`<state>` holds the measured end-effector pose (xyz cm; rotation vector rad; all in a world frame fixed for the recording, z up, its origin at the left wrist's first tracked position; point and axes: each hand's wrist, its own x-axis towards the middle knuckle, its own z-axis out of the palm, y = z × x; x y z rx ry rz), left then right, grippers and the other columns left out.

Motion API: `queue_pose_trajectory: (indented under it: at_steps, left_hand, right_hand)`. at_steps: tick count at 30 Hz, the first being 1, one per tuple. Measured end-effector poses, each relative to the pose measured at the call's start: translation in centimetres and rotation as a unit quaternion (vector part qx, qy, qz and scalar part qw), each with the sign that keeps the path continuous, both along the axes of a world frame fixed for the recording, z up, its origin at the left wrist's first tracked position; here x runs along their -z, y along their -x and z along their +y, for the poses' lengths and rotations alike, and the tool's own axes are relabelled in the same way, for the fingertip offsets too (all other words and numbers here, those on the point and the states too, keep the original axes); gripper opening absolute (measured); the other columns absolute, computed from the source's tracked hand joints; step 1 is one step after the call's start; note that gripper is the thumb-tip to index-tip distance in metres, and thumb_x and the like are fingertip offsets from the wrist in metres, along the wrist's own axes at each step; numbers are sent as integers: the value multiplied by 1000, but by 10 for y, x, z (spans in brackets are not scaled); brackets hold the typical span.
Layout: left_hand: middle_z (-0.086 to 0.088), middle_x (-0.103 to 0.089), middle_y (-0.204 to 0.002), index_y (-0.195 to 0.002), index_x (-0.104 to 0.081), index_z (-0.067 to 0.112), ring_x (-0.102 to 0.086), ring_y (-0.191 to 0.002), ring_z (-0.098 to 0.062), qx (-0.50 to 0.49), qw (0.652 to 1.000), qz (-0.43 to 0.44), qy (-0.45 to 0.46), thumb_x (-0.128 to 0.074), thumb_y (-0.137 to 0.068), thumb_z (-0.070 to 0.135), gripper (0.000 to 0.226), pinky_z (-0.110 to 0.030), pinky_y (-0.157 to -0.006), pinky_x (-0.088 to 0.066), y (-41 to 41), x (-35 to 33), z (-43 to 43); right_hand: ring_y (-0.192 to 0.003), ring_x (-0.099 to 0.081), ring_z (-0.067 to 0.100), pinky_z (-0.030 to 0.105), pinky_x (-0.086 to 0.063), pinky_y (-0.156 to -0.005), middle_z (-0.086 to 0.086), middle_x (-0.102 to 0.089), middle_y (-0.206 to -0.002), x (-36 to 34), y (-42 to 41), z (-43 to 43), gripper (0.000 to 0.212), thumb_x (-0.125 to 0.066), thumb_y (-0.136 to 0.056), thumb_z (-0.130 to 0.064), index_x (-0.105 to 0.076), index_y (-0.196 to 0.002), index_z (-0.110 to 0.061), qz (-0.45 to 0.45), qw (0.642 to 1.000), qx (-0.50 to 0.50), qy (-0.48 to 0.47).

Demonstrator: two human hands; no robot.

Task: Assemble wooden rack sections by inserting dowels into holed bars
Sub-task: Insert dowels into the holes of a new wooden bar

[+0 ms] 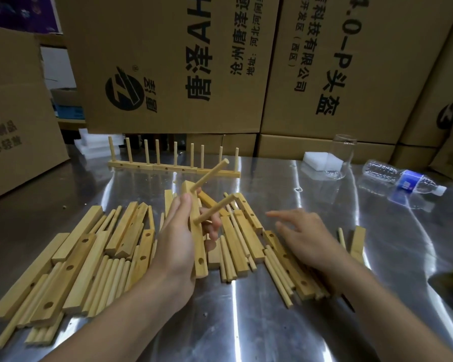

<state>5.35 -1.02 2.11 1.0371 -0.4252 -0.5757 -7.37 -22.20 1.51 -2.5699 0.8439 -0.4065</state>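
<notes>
My left hand (pixel 177 239) grips a holed wooden bar (pixel 197 246), held up above the table. Two dowels stick out of it to the right: an upper dowel (pixel 211 175) and a lower dowel (pixel 215 208). One empty hole shows near the bar's lower end. My right hand (pixel 302 235) hovers with relaxed fingers over loose bars and dowels (pixel 277 267), holding nothing. A pile of holed bars and dowels (pixel 89 259) lies to the left on the metal table (pixel 246 322). Finished rack sections (pixel 173 167) with several upright dowels stand in a row at the back.
Large cardboard boxes (pixel 173 61) wall in the back and left of the table. A clear glass (pixel 341 155), a white foam block (pixel 315 159) and a lying plastic water bottle (pixel 403 177) sit at the back right. One more bar (pixel 358 241) lies at the right.
</notes>
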Motion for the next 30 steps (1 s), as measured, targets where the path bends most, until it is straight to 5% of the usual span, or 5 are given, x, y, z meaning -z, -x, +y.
queue_pose_trajectory:
  at_steps: [10,16,22,26,30]
  left_hand:
    - [-5,-62,-78,-131,-65,23,-54,-59,-11,36,998,46,-1,-42,-112,47,39,-25,-55,-43,0,0,0]
    - [-6,-60,-74,-93,-74,25,-51,-58,-13,33,999,34,-22,-44,-112,45,41,-28,-57,-43,4,0,-1]
    - [-5,-58,-72,-75,-74,30,-50,-57,-14,30,999,20,-24,-42,-113,44,52,-29,-58,-42,7,-4,0]
    - [-4,-58,-72,-73,-72,30,-48,-57,-13,27,999,15,-21,-43,-113,44,51,-30,-59,-41,9,-5,0]
    - [-4,-59,-79,-86,-72,29,-51,-61,-13,18,1000,-10,-17,-44,-113,44,41,-30,-62,-43,9,-5,0]
  right_hand:
    - [-149,-37,22,56,-24,-120,-14,-49,-156,10,-13,-7,57,-23,-107,-66,-69,-133,-44,41,999,-2,-24]
    - [-143,-43,17,55,-24,-113,-19,-53,-152,13,-14,-12,69,-16,-99,-78,-71,-127,-47,39,999,-4,10]
    - [-90,-61,7,42,-28,-87,-10,-75,-87,21,-13,-17,77,-15,-94,-78,-75,-95,-29,-20,997,36,71]
    - [-95,-63,10,40,-28,-87,-8,-76,-95,23,-14,-19,74,-22,-101,-74,-77,-98,-25,7,995,47,86]
    - [-76,-63,4,44,-44,-97,-15,-70,-65,23,-10,-21,46,-44,-104,-65,-77,-84,-40,-5,994,84,74]
